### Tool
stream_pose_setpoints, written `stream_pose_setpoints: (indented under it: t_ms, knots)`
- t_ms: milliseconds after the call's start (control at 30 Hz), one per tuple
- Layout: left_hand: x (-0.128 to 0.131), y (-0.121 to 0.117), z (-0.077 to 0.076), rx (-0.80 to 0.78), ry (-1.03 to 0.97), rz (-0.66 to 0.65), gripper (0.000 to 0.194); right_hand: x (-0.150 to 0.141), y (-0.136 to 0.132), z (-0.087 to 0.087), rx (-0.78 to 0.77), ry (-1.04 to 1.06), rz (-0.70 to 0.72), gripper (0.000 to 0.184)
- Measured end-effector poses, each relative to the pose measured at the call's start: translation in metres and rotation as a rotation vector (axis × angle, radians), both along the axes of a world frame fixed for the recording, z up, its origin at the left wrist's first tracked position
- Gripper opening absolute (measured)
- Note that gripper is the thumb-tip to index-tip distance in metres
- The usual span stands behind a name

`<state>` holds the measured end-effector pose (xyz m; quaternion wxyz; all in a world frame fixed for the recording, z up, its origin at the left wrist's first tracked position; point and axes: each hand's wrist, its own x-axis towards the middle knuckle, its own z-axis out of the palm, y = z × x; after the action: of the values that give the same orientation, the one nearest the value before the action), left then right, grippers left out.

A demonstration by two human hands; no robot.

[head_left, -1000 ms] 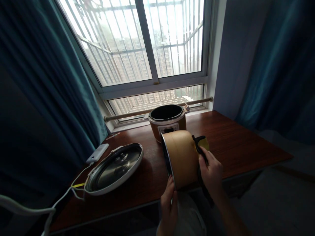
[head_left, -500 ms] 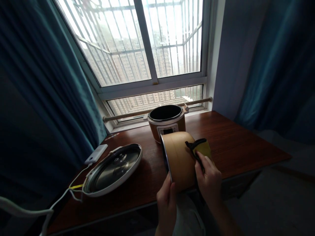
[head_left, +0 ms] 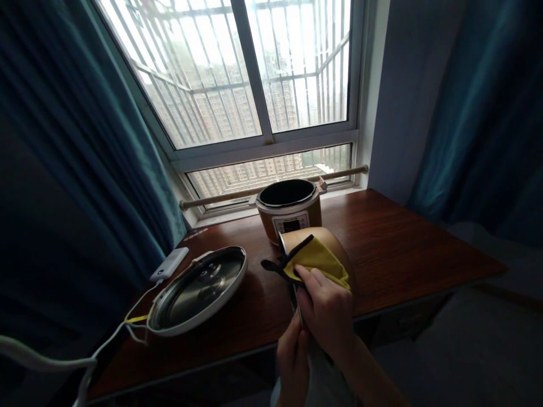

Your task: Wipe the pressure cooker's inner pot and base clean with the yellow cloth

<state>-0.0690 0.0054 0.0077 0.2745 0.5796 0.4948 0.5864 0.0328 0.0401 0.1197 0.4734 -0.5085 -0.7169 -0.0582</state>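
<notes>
A gold-coloured inner pot (head_left: 335,240) is tipped on its side in front of me, its rim facing left. My left hand (head_left: 293,353) grips the lower part of that rim, fingers closed on it. Against the pot's outer wall, near the rim, my right hand (head_left: 326,308) presses a yellow cloth (head_left: 318,260) with a black border, whose loop sticks out to the left. The cloth and the hand cover much of the pot. Just behind stands the cooker body (head_left: 311,217), upright and uncovered, with a control panel on its front.
A round lid (head_left: 203,316) lies with its metal inside up on the wooden table (head_left: 407,243). Left of it are a white power bank (head_left: 169,264) and a white cable (head_left: 111,340). A barred window (head_left: 212,96) and blue curtains (head_left: 102,107) surround the table.
My right hand has moved the cloth leftward across the pot's outside, from near its base to near the rim. The left hand keeps hold of the rim.
</notes>
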Motion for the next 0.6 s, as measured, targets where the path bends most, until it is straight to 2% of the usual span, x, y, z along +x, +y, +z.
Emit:
stream_pose_setpoints:
  t_ms: [167,267,433,600]
  knots:
    - [0.000,-0.004,-0.014,0.028,0.021,-0.063,0.033,0.025,0.011,0.003,-0.102,0.001,-0.217,0.031]
    - [0.001,-0.008,-0.019,0.048,0.038,-0.116,0.034,0.045,0.020,0.000,-0.147,0.103,-0.298,0.031]
    - [0.000,-0.007,-0.026,0.092,0.116,-0.191,0.035,0.069,0.030,-0.017,-0.145,0.385,-0.257,0.032]
    - [-0.011,0.006,-0.034,0.249,0.274,-0.181,0.038,0.065,0.033,-0.038,-0.073,0.465,-0.180,0.034]
